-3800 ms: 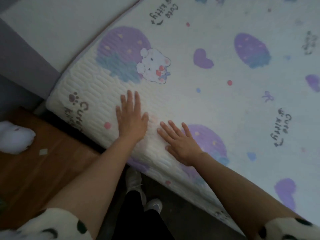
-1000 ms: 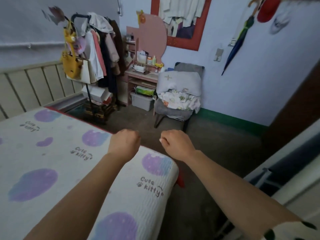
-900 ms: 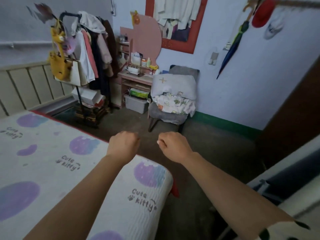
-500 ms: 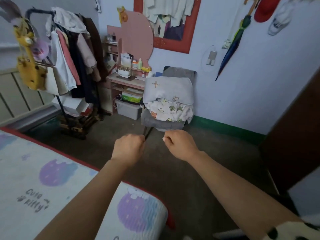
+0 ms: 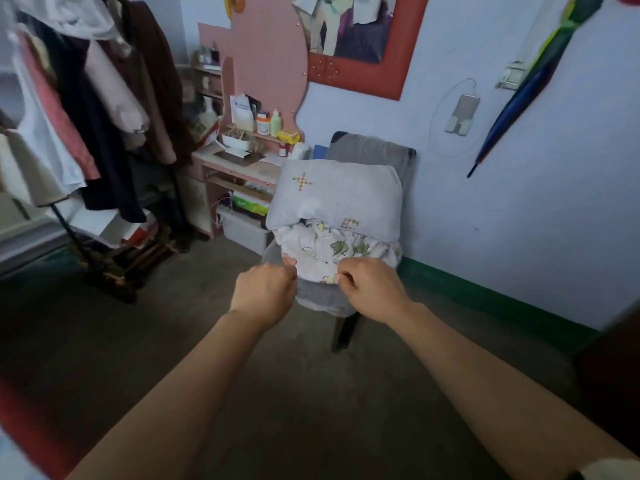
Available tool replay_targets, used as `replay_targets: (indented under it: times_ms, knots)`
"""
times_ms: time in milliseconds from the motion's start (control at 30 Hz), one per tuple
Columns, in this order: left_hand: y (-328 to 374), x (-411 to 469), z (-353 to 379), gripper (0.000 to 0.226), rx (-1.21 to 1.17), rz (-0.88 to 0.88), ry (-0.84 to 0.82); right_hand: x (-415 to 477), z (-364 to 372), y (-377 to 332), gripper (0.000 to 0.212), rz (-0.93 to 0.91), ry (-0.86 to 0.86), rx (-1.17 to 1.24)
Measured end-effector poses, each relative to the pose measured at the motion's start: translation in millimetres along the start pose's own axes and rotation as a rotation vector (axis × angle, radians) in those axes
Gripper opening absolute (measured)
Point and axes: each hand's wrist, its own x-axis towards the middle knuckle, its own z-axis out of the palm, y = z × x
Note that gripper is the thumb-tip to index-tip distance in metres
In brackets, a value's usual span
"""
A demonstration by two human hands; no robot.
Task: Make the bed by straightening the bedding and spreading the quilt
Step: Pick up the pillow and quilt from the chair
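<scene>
A folded white quilt [image 5: 329, 249] with a green cartoon print lies on a grey chair [image 5: 372, 150] by the far wall. A pale grey pillow [image 5: 336, 199] sits on top of it. Both my arms reach forward. My left hand [image 5: 265, 289] and my right hand [image 5: 372, 287] are curled into fists just in front of the quilt's lower edge, with nothing seen in them. I cannot tell whether they touch the quilt. Only the bed's red-edged corner [image 5: 24, 410] shows at the lower left.
A loaded clothes rack [image 5: 86, 133] stands at the left. A pink desk [image 5: 239, 164] with bottles and a plastic box [image 5: 242, 230] under it is beside the chair. A folded umbrella [image 5: 512, 109] hangs on the wall. Bare grey floor [image 5: 311, 393] lies between me and the chair.
I have turned away from the mattress and come up to the chair. The bed has slid out of view to the lower left. My fists now overlap the quilt.
</scene>
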Motion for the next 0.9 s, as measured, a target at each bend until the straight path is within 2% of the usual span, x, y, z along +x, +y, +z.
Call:
replay_targets:
  times_ms: [133, 333, 733, 900]
  knots:
    - [39.8, 111.3, 26.6, 0.023, -0.014, 0.048, 0.017, 59.2, -5.2, 97.4, 0.022, 0.057, 0.016, -0.009]
    - [56.8, 211.0, 63.9, 0.025, -0.029, 0.059, 0.033, 107.9, 8.4, 186.8, 0.022, 0.151, 0.017, 0.019]
    - [41.4, 474.4, 148.2, 0.02, -0.184, -0.13, 0.039, 316.3, 46.7, 345.8, 0.02, 0.153, 0.005, 0.053]
    - [40.6, 563.8, 190.3, 0.019, -0.26, -0.252, -0.037, 399.6, 77.5, 408.8, 0.022, 0.155, -0.043, 0.111]
